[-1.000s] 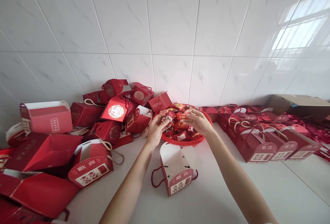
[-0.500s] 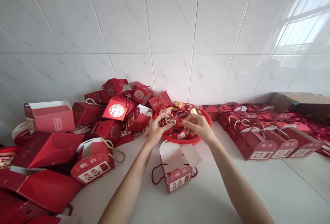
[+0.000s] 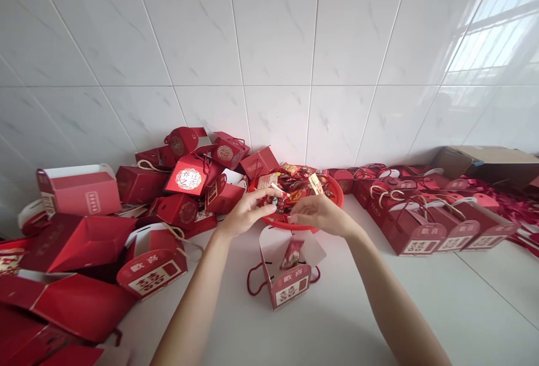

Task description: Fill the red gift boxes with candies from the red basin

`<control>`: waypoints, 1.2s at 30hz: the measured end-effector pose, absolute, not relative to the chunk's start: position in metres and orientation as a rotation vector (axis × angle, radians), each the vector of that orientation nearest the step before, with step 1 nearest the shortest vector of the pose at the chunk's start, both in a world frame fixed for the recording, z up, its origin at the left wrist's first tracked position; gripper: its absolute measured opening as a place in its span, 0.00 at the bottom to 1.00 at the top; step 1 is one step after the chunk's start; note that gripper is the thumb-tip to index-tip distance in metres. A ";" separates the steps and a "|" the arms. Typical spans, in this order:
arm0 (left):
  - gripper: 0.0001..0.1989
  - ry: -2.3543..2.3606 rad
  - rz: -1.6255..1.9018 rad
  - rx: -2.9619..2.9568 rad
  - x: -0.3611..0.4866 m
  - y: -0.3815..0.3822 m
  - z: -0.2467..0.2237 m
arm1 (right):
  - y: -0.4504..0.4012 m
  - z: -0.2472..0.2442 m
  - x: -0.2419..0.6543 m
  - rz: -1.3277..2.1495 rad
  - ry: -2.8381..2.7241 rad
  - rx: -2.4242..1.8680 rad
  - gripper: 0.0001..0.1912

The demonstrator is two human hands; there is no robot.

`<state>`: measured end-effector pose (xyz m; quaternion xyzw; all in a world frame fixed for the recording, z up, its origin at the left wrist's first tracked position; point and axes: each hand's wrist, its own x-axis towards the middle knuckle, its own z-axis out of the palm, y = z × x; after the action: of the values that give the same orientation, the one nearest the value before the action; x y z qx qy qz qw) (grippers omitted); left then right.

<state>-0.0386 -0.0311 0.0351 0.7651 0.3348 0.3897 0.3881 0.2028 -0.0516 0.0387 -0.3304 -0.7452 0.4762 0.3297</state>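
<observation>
My left hand (image 3: 248, 210) is over the near left part of a red plastic bowl (image 3: 340, 200), its thumb and fingers closed around a small wrapped candy (image 3: 273, 202). My right hand (image 3: 322, 214) hovers at the bowl's near rim, fingers curved and apart from the thumb, with nothing clearly held. Below the hands, an uncovered red gift box (image 3: 290, 287) with white lining and cord handles stands on the table. A red candy packet (image 3: 292, 254) shows tilted in the box opening; whether it rests or falls I cannot tell. Wrapped candies (image 3: 297, 186) fill the bowl.
Red gift boxes (image 3: 185, 175) lie in a loose heap on the left. Several boxes with rope handles (image 3: 415, 231) stand in rows at the right. Behind them is a cardboard carton (image 3: 488, 155) beside red ribbon-like material (image 3: 497, 203). A tiled wall (image 3: 278, 113) backs the table.
A red candy packet now appears in the box opening. My left hand has shifted left and slightly down; my right hand has lowered, its fingers nearer the bowl's front rim.
</observation>
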 end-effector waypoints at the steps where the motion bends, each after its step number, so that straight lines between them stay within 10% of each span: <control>1: 0.17 0.858 0.971 1.957 -0.039 -0.033 0.036 | -0.052 0.039 0.201 1.207 -1.920 -0.886 0.17; 8: 0.42 0.955 0.708 2.162 -0.036 -0.048 0.040 | -0.060 0.039 0.192 1.156 -1.782 -0.925 0.17; 17: 0.30 1.066 0.539 2.152 -0.047 -0.055 0.054 | -0.066 0.033 0.196 1.284 -2.078 -1.001 0.09; 26: 0.40 1.017 0.490 2.010 -0.038 -0.056 0.046 | -0.061 0.031 0.192 1.175 -1.876 -1.069 0.19; 36: 0.12 1.199 0.268 2.176 -0.052 -0.057 0.059 | -0.072 0.033 0.188 1.242 -2.112 -0.970 0.10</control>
<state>-0.0522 -0.0573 0.0592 0.8261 0.4553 0.1019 0.3160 0.1879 -0.0720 0.0334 -0.3563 -0.7760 0.4562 0.2506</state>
